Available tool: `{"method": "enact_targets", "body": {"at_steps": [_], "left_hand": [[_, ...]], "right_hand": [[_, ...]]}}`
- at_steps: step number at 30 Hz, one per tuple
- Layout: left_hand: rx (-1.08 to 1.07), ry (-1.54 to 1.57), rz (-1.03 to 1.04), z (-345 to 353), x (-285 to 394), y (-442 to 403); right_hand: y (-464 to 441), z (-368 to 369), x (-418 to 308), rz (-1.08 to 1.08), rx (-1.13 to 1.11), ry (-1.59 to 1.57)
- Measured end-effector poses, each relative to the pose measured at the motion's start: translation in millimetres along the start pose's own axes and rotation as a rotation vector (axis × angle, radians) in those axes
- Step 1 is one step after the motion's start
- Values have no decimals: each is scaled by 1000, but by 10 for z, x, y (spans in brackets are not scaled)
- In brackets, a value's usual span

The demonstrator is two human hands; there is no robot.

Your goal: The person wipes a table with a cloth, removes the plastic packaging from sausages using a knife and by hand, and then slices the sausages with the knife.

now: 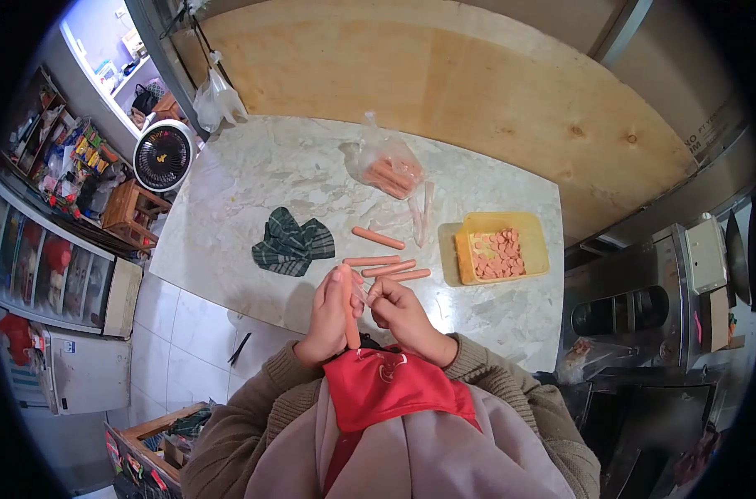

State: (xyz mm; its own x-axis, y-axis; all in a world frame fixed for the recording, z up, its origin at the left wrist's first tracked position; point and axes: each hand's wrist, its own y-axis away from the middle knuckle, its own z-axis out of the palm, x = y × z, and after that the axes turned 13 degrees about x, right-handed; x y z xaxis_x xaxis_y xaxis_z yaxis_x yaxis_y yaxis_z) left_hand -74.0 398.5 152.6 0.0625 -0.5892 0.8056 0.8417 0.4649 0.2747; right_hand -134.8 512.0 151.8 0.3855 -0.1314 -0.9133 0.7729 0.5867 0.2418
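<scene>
L hand [331,314] grips a sausage [350,312]; R hand [404,311] has fingertips pinched, prob. on clear film [363,288]. Loose franks [378,238] lie nearby on the table [228,183], w/ a yellow tub [462,249].

On the tabletop [216,187] there lies a dark green checked cloth [291,243], which is crumpled. Along the far edge stands a wooden board [353,58], and near its left end hangs a white plastic bag [218,101]. At the left of the view there are a round fan [163,155], a wooden stool [131,212] and a cabinet [52,262] with glass front. The floor [197,353] has white tiles. At the right stands a metal appliance [669,287].
</scene>
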Motion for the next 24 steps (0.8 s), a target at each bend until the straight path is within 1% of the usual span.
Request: {"method": "enact_targets", "body": {"at_steps": [2,6,7,10,11,14,19,22,24], "left_hand": [[142,49,35,-6,-75,-27],[80,16,56,-43,-116,-59],[79,16,56,-48,-121,-75],[213,144,8,-40,-79,-140],[213,144,8,-37,-54,-163],[276,327,-51,-33,44,-243],[247,398,-9,-200,206,-355],[271,488,82,-277,322,-410],[266,528,94,-348,414,-440]], "right_hand": [[2,34,18,-5,3,23],[17,76,16,48,-2,-5],[10,61,64,51,-34,-15],[9,53,127,57,-99,-34],[15,54,127,75,-105,-30],[21,53,111,110,-114,-20],[39,4,53,154,-113,15],[44,4,7,179,-116,1],[31,12,18,182,-136,-23]]}}
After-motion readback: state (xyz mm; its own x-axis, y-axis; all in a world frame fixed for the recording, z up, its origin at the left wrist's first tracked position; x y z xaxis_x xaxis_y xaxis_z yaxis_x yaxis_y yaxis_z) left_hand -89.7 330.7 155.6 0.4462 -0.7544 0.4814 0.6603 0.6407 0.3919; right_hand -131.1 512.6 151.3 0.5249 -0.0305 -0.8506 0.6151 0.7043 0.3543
